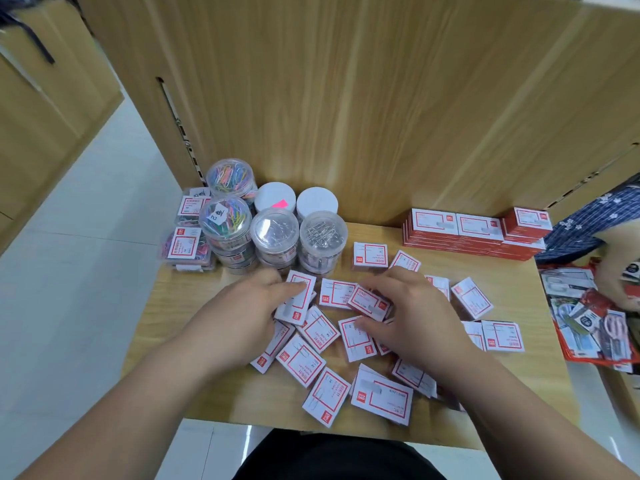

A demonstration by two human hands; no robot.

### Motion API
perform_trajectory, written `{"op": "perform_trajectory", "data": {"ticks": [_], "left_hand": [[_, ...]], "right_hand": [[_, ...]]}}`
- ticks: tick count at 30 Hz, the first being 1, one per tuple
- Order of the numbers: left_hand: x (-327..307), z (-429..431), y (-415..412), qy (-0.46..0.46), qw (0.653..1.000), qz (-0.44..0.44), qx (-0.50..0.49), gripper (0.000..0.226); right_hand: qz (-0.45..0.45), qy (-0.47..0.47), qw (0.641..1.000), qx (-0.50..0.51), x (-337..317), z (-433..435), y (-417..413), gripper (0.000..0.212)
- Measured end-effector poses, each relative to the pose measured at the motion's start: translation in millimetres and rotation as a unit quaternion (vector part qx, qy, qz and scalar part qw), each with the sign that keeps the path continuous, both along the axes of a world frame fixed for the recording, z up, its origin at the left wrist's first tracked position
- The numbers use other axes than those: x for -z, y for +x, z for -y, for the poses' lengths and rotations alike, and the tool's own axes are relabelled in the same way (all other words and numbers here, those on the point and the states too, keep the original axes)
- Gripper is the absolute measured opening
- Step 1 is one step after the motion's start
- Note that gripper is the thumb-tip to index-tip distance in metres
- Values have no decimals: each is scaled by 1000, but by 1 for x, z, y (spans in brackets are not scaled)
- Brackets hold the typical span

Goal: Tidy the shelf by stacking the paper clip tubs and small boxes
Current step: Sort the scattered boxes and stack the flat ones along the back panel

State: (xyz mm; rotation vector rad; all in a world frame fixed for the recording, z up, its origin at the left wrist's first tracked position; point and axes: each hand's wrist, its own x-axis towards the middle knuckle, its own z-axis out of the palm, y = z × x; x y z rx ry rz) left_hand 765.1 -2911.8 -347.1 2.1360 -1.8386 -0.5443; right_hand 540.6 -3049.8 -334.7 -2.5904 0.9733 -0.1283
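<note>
Several small white boxes with red frames [313, 365] lie scattered over the wooden shelf [194, 382]. My left hand [242, 317] grips one small box [296, 301] near the middle, thumb and fingers around its left end. My right hand [412, 313] holds another small box [369, 303], tilted, just right of the first. Round clear paper clip tubs [275, 233] stand in stacks at the back left; some hold coloured clips [227, 216], others silver ones [322, 237]. A neat stack of red-sided boxes [460, 233] lines the back right.
Flat clear boxes of coloured clips [187, 247] sit at the far left edge. Packets of scissors in red packaging [595, 327] lie to the right, past the shelf's edge. A wood-grain panel [346, 98] rises behind. White floor tiles [69, 271] lie to the left.
</note>
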Motion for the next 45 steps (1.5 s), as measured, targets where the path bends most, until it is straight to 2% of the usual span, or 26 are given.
{"op": "perform_trajectory", "data": {"ticks": [5, 11, 15, 18, 23, 26, 30, 39, 45], "left_hand": [[-8, 14, 7, 27, 998, 41, 40, 56], [-25, 23, -3, 86, 984, 122, 93, 70], [-27, 25, -7, 108, 984, 110, 91, 60], [-30, 26, -11, 69, 984, 128, 108, 48], [-37, 26, -22, -24, 994, 84, 71, 53], [-46, 35, -39, -101, 992, 60, 51, 47], [-56, 71, -72, -147, 986, 75, 28, 41], [-40, 169, -125, -160, 971, 179, -9, 39], [-22, 195, -137, -144, 973, 178, -9, 42]], "right_hand": [[0, 6, 1000, -12, -1, 4, -1, 45], [7, 15, 1000, -21, -3, 6, -7, 40], [17, 9, 1000, -9, -2, 6, -12, 40], [41, 0, 999, -5, 0, 9, -17, 39], [91, -15, 996, 5, -5, 20, -32, 35], [115, -41, 992, 13, -10, 33, -46, 32], [153, -57, 986, 25, -17, 56, -72, 30], [229, -189, 950, 93, -26, 131, -141, 21], [222, -217, 948, 64, -18, 177, -153, 13]]}}
